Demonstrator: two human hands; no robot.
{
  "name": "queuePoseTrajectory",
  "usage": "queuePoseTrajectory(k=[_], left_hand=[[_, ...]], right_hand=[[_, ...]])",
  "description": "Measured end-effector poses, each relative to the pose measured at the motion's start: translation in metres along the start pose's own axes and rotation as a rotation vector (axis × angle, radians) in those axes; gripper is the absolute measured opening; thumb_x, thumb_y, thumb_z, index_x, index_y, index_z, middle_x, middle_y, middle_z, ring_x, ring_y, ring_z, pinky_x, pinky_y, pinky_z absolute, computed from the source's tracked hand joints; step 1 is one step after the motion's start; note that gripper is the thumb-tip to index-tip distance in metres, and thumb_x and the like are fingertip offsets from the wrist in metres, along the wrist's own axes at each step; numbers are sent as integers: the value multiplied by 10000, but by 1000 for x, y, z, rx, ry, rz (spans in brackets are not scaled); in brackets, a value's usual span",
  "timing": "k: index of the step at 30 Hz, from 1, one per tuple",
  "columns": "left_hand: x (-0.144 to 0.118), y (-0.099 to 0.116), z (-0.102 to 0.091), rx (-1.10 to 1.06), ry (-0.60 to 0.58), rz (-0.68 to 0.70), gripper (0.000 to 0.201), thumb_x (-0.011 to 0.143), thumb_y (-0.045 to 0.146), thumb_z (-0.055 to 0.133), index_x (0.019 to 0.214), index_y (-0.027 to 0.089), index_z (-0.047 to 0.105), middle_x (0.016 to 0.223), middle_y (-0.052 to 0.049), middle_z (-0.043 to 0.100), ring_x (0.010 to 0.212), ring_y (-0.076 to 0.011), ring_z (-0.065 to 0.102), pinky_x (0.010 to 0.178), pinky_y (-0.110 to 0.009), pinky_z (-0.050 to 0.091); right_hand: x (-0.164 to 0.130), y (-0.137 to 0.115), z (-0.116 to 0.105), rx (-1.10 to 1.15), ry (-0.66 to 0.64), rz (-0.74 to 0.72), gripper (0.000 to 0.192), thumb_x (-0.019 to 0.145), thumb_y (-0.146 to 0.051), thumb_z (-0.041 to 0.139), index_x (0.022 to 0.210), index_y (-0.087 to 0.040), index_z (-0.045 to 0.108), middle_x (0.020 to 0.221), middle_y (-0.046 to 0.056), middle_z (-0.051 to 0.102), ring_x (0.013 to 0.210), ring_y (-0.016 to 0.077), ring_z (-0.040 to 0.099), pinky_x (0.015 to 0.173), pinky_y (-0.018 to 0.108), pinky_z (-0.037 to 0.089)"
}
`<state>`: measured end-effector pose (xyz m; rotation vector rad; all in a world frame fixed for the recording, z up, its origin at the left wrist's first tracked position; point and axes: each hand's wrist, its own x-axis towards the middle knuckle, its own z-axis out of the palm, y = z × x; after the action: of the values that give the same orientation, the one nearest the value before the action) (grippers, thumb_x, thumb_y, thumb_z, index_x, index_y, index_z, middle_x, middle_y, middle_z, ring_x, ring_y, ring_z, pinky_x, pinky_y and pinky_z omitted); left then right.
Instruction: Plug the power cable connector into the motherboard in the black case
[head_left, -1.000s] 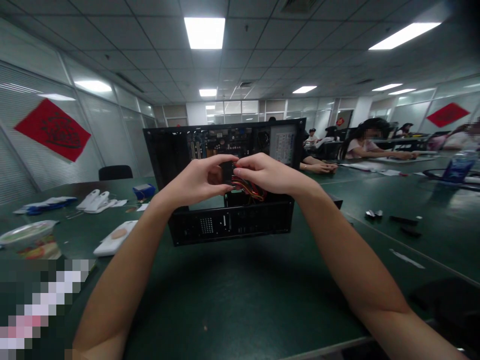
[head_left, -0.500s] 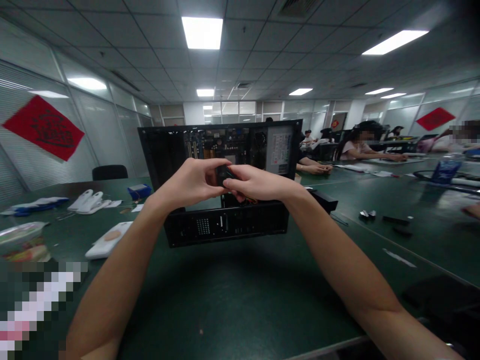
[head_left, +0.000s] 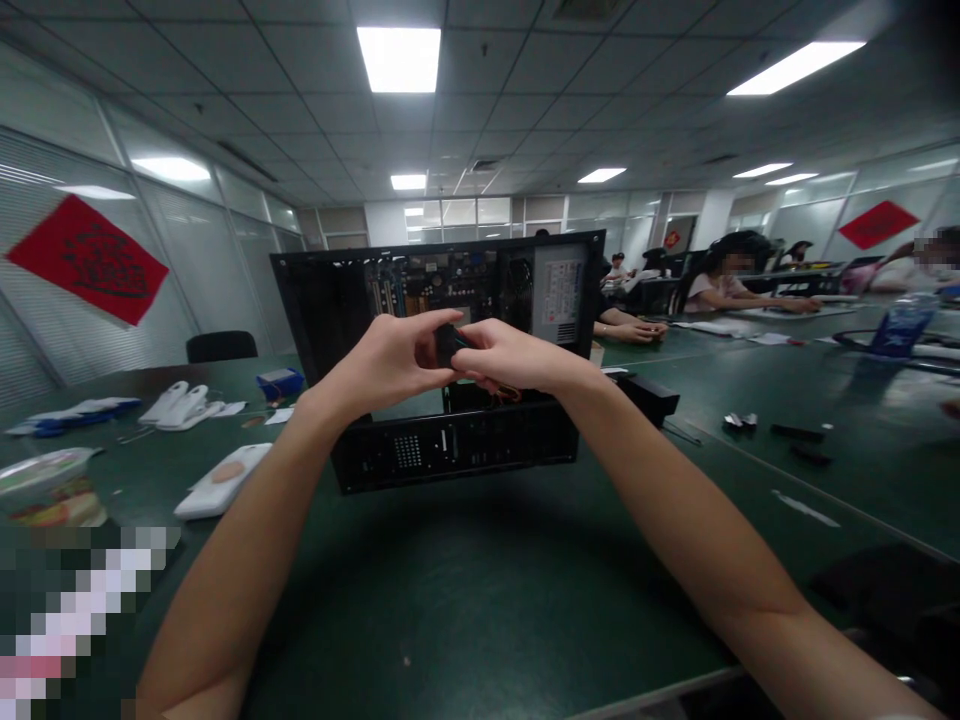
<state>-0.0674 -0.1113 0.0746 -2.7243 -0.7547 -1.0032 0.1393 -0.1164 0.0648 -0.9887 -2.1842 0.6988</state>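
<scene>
On the dark green table top stands an open black metal computer case, its bare side facing the camera so that the blue-green circuit board and the grey power supply box show inside; a white label with rows of print sits on that box, but the writing is too small to read. Two red diamond-shaped paper hangings on the glass partition walls carry dark characters that cannot be made out either. In front of the case, both bare arms reach forward and meet at a small black plug-like connector — the left hand pinches it from the left with thumb and curled fingers closed on it, and the right hand closes on it from the right, fingertips touching the same piece. Thin red and yellow wires show just beneath the right hand, running down toward the case. To the left on the table lie a white oblong plastic housing, white handset-shaped parts and a small blue box. Small black parts lie on the right. Farther back, other people sit at long tables — the room is a wide office with a tiled ceiling and bright panel lights.
</scene>
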Motion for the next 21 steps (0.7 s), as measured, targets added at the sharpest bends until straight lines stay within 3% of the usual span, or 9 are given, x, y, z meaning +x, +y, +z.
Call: queuePoseTrajectory(k=[4, 10, 15, 18, 21], left_hand=[[2, -5, 2, 59, -13, 38, 532, 825, 421, 771, 1268, 141, 679, 779, -17, 707, 683, -151, 648, 659, -254, 494], [5, -16, 6, 200, 63, 120, 465, 818, 459, 776, 1161, 153, 707, 1101, -117, 719, 969, -244, 688, 851, -358, 551], [4, -24, 6, 154, -22, 142, 471, 835, 460, 773, 1191, 162, 697, 1128, -116, 708, 1002, -249, 682, 886, -378, 555], [3, -33, 7, 75, -122, 154, 488, 839, 466, 776, 1211, 163, 690, 1136, -114, 707, 1015, -242, 681, 896, -367, 555], [2, -43, 12, 14, -179, 120, 493, 835, 473, 780, 1215, 172, 692, 1144, -110, 715, 1031, -244, 680, 918, -370, 549]], right_hand=[[1, 2, 0, -51, -4, -24, 109, 864, -210, 550, 760, -186, 528, 558, -38, 532, 432, 87, 479, 366, 195, 338], [5, 9, 1, 8, -6, -52, 121, 880, -186, 537, 759, -185, 528, 581, -40, 528, 466, 91, 494, 429, 205, 375], [13, 25, -6, -8, -87, -138, 300, 1010, -341, 475, 776, -169, 550, 665, -13, 572, 574, 109, 543, 543, 227, 431], [16, 43, -7, -281, 108, -286, 380, 1068, -368, 377, 861, -149, 609, 791, 32, 636, 714, 138, 582, 664, 260, 464], [16, 63, -2, -661, 377, -496, 222, 1051, -249, 436, 1081, -142, 628, 1072, 108, 669, 933, 189, 612, 771, 311, 498]])
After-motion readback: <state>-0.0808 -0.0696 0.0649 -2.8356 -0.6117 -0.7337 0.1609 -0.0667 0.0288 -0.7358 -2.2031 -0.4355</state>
